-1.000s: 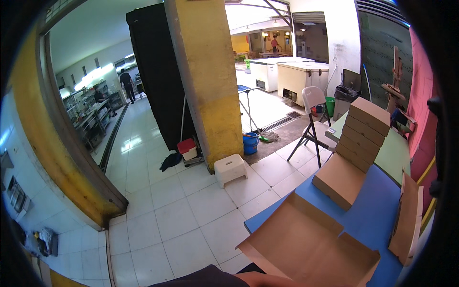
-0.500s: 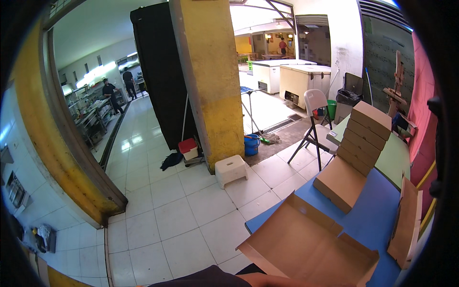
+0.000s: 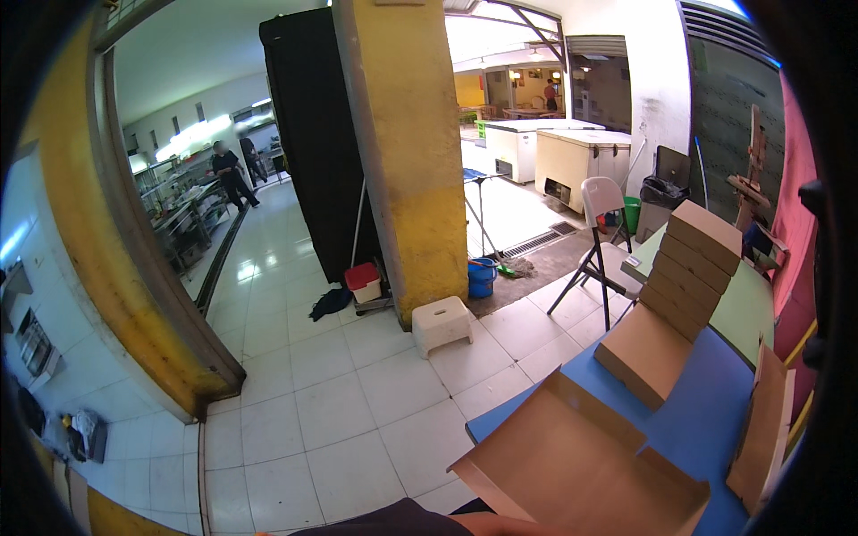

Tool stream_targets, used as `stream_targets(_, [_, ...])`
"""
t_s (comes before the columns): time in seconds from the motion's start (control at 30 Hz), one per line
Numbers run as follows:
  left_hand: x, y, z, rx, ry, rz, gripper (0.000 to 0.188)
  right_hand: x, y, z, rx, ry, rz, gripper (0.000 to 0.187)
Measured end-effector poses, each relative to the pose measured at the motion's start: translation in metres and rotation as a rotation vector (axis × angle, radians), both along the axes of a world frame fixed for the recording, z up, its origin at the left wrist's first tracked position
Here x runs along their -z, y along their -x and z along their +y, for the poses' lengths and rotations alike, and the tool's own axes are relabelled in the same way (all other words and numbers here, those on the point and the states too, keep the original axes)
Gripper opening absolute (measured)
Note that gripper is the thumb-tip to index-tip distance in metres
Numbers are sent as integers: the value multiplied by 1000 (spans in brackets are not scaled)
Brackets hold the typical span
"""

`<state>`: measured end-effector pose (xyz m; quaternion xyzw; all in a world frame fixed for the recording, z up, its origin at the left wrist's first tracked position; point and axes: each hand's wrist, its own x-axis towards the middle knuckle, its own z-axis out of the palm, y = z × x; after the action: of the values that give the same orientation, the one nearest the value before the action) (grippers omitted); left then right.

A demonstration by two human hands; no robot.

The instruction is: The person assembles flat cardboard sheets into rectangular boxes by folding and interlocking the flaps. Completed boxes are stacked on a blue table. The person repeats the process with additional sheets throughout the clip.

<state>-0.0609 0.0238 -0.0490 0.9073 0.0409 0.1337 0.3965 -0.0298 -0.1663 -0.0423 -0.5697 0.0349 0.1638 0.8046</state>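
Note:
An open brown cardboard box (image 3: pixel 572 464) lies unfolded at the near end of the blue table (image 3: pixel 706 393), its side walls raised and flaps loose. At the lower edge a dark sleeve (image 3: pixel 402 520) shows, and a strip of bare arm (image 3: pixel 500 525) runs up against the box's near side. Neither of my hands can be seen; whatever they touch lies below the picture's edge or behind the cardboard. Just beyond the open box, a closed cardboard box (image 3: pixel 651 353) rests flat, with a leaning stack of several closed boxes (image 3: pixel 688 268) behind it.
More folded cardboard (image 3: pixel 764 429) leans at the table's right side. Past the table stand a folding chair (image 3: pixel 608 241), a white stool (image 3: pixel 441 325), a blue bucket (image 3: pixel 481 278) and a yellow pillar (image 3: pixel 411 161). One person (image 3: pixel 234 174) walks in the kitchen at left; others are farther off.
The view has swung slightly, so the room sits a little farther right and lower. In the kitchen, a person has shifted position. The open box stays in nearly the same place.

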Motion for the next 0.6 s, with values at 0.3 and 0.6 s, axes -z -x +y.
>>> stream_targets(0.3, [3,-5,-2,4,6,-30,29,-1,4,-4,-29,-40,-26,33])
stream_targets(0.6, [8,-11,-7,27,-7,-69,33,-17,0,2,-94,26,-62,56])
